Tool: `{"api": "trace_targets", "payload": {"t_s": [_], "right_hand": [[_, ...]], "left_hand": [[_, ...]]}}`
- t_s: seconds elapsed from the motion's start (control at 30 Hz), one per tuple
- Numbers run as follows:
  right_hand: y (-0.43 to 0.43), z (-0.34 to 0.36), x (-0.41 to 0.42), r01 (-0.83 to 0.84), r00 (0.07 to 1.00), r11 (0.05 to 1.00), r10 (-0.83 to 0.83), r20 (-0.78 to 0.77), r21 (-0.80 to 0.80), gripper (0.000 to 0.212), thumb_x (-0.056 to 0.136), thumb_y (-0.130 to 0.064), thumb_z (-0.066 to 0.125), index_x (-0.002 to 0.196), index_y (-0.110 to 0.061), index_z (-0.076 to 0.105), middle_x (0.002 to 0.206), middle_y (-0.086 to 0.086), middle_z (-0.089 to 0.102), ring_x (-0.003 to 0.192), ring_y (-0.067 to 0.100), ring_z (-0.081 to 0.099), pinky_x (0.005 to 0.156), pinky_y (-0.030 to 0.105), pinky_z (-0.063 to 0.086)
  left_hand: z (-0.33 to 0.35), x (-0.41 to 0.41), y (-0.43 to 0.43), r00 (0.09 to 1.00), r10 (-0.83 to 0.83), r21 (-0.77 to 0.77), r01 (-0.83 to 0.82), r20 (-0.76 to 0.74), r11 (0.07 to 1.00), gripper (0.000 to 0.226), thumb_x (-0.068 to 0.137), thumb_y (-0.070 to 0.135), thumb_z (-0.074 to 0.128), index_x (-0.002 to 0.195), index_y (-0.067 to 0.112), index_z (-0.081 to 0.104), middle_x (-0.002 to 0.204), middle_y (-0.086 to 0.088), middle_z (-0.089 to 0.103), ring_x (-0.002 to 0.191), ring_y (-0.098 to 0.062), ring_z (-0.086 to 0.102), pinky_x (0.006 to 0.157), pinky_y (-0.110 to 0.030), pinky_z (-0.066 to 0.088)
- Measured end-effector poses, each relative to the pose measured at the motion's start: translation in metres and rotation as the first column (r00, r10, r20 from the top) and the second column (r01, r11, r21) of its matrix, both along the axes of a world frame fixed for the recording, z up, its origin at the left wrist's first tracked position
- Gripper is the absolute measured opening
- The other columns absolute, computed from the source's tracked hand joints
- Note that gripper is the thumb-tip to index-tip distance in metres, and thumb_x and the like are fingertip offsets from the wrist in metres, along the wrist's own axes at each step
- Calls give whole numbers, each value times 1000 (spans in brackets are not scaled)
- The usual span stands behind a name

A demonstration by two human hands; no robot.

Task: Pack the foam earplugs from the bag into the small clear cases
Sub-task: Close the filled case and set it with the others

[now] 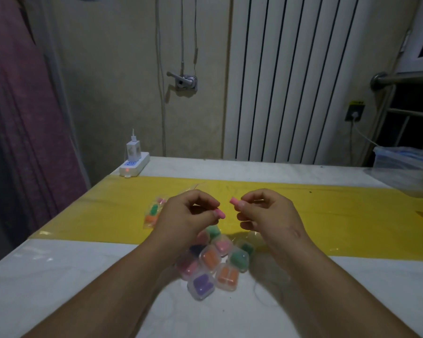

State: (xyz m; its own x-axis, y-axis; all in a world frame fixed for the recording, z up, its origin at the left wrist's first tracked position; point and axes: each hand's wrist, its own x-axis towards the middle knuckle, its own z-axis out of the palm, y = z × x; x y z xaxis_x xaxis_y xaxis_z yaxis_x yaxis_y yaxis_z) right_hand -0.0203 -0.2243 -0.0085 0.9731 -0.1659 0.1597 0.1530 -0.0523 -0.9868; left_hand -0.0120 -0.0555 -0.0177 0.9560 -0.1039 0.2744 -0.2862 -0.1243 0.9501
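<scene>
- Nearest, between the two forearms: a cluster of small clear cases on the white table, lids closed as far as can be told.
- Contents noted: purple earplugs in the nearest case, orange in the two just beyond it, dark pink to the left, green and light pink farther back.
- Left hand is raised above the cluster; a pink earplug is pinched between its thumb and fingertips.
- Right hand is held level with the left, just apart from it; a second pink earplug is pinched at its fingertips, and the other fingers are curled.
- The two plugs are pointed toward each other, not touching.
- A yellow sheet is spread across the table under the hands.
- Beyond and left of the left hand: the clear bag, lying flat on the sheet, with green, orange and pink earplugs seen inside.
- Far left of the hands: a white power strip, red light on, with a charger plugged in.
- Far right: a clear lidded bin; contents not made out.
- On the wall, a socket bears a yellow label, too small to be read.
</scene>
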Motion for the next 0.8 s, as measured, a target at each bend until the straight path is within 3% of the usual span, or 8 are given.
{"api": "trace_targets", "payload": {"t_s": [0.1, 0.23, 0.3, 0.43, 0.57, 0.7, 0.8], "right_hand": [[0, 0, -1, 2, 1000, 998, -1, 5, -60, 21, 77, -22, 81, 84, -7, 69, 82, 12, 73, 63, 11, 64, 57, 25, 52], [3, 0, -2, -26, 1000, 996, 25, -6, -80, 18, 77, -23, 80, 83, -9, 71, 72, 3, 72, 60, 7, 63, 54, 23, 49], [4, 0, -2, -29, 1000, 995, 28, -10, -98, 16, 78, -23, 80, 84, -11, 72, 70, 0, 71, 59, 5, 62, 54, 21, 48], [5, 1, -4, -15, 1000, 988, 15, 2, -157, 13, 78, -26, 79, 81, -15, 73, 70, -2, 70, 61, 4, 59, 53, 19, 44], [5, 1, -4, -31, 999, 985, 34, 12, -169, 7, 81, -21, 76, 81, -14, 72, 72, 2, 70, 64, 6, 60, 53, 19, 46], [6, 1, -4, -135, 991, 989, 133, -30, -68, 5, 86, -6, 70, 88, -2, 69, 80, 13, 73, 70, 17, 68, 62, 26, 57], [6, 1, -4, -173, 984, 984, 174, -36, 30, 11, 80, -4, 74, 87, 2, 67, 78, 16, 71, 70, 22, 68, 68, 31, 59]], "left_hand": [[0, 0, 0, 999, 32, 31, -32, 0, 999, 11, 73, 16, 81, 81, 15, 73, 83, -1, 73, 84, -15, 70, 76, -31, 59], [-1, -1, -2, 999, 33, 85, -34, 21, 996, 8, 76, 13, 79, 81, 17, 74, 79, 4, 72, 78, -8, 68, 66, -16, 54], [-1, -1, -2, 999, 27, 96, -30, 35, 995, 10, 76, 12, 79, 81, 17, 72, 80, 4, 72, 81, -11, 69, 68, -18, 56], [-1, 0, -1, 997, 49, 115, -56, 67, 992, 17, 74, 14, 82, 84, 16, 68, 83, 0, 73, 84, -22, 68, 77, -37, 58], [-1, 0, -1, 994, 69, 114, -79, 90, 990, 19, 73, 16, 83, 83, 18, 67, 81, 2, 72, 76, -27, 63, 71, -38, 55], [-2, 1, -1, 992, 80, 121, -92, 96, 988, 19, 72, 19, 84, 81, 20, 67, 77, 5, 69, 63, -3, 55, 65, -28, 50], [-3, 2, -1, 991, 83, 116, -95, 106, 989, 18, 73, 18, 83, 81, 19, 68, 77, 7, 69, 64, -2, 56, 66, -28, 50]]}}
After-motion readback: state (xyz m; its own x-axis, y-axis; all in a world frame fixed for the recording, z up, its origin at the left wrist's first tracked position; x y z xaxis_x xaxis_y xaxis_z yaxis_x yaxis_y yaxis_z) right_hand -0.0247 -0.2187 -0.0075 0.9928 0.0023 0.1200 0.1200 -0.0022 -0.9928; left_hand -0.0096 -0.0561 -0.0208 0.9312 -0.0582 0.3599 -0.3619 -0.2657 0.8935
